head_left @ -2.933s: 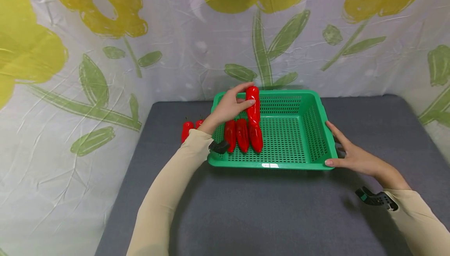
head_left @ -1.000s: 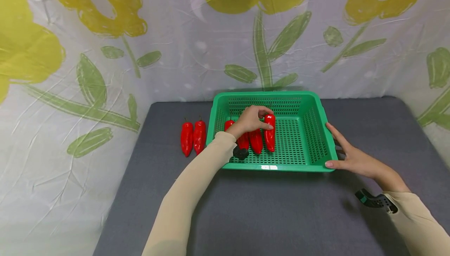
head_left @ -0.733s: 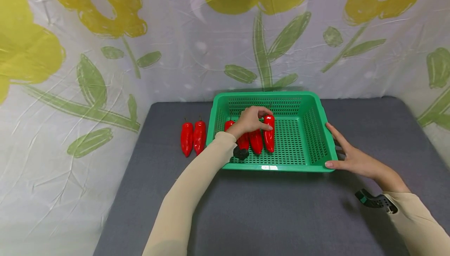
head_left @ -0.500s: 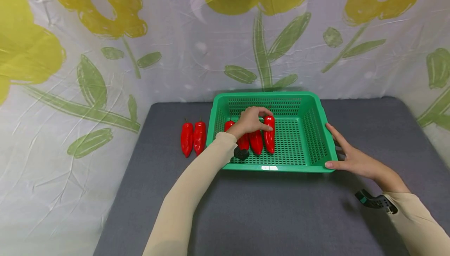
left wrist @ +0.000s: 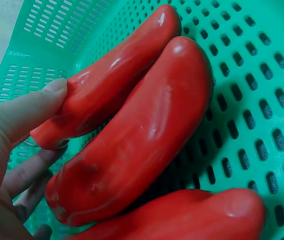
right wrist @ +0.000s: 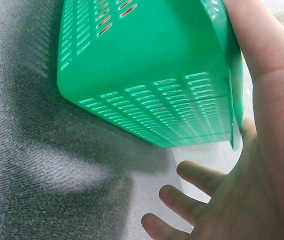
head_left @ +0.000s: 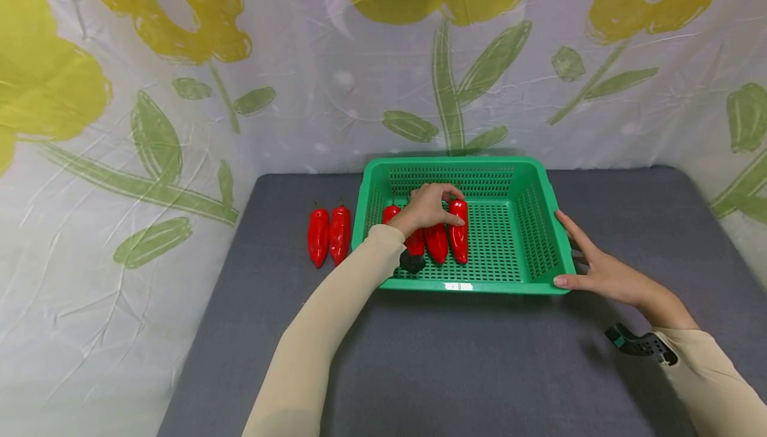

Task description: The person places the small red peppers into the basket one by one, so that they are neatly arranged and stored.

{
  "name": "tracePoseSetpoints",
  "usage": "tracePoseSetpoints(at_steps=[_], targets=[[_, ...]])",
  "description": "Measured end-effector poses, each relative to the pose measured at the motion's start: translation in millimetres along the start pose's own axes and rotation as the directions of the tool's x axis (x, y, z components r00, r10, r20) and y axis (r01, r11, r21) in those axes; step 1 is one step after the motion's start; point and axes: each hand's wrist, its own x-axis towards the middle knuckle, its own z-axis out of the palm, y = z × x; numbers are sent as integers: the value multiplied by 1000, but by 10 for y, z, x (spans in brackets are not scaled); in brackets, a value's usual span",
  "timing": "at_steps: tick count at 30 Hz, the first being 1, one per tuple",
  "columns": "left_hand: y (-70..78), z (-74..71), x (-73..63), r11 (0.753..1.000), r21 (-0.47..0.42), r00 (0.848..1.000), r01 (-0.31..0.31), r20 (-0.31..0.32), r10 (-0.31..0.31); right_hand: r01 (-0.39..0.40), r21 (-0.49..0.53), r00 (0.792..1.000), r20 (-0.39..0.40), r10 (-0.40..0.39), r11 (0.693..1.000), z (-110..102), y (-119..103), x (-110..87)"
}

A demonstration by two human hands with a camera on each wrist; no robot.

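Note:
My left hand [head_left: 428, 207] reaches into the green plastic basket [head_left: 479, 287], thumb and fingers pinching the upper end of a red pepper [head_left: 459, 240]. In the left wrist view the thumb presses one side of that red pepper [left wrist: 117, 80], while other fingers lie partly hidden below it. Beside it in the basket are another red pepper [head_left: 437, 245] and two more, partly covered by the left hand and wrist. My right hand [head_left: 605, 274] rests at the basket's right end, thumb on the front corner and forefinger along the side rim. Its other fingers [right wrist: 174, 202] extend free of the basket.
Two red peppers [head_left: 319, 237] lie side by side on the grey table [head_left: 467, 364], left of the basket. A flower-printed cloth [head_left: 335, 104] hangs behind the table. The left forearm crosses the basket's front left corner.
The left hand has brought the pepper down and right from above the basket to its floor, beside the other peppers. Over the last second it has barely shifted. The right hand stays put.

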Motion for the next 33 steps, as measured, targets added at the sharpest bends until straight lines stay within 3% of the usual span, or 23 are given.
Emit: tracePoseSetpoints(at_steps=[10, 19, 33], targets=[[-32, -21, 19, 998, 66, 1000, -15, 16, 14, -6, -12, 1000, -4, 6, 1000, -4, -8, 4], [-35, -52, -10, 996, 86, 996, -23, 83, 16, -2, -15, 1000, -5, 2, 1000, -2, -21, 8], [-22, -35, -23, 991, 129, 995, -32, 96, 20, -7, -4, 1000, -4, 7, 1000, 9, -21, -7]])
